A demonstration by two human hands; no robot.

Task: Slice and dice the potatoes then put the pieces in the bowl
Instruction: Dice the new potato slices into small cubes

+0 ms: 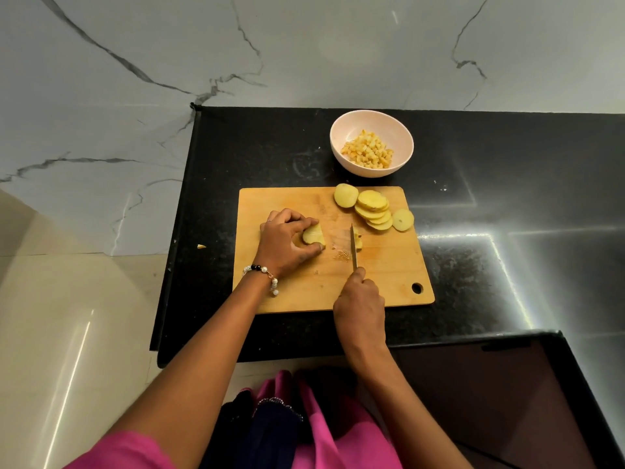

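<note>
A wooden cutting board is laid on the black desk, near its left edge. A stack of potato slices is pinched on the board's left half by the left hand, fingers curled over it. A knife is gripped by the right hand, blade down on the board just right of that stack. Round potato slices are fanned at the board's far right corner. Beyond the far edge, diced potato is held in a pale bowl.
</note>
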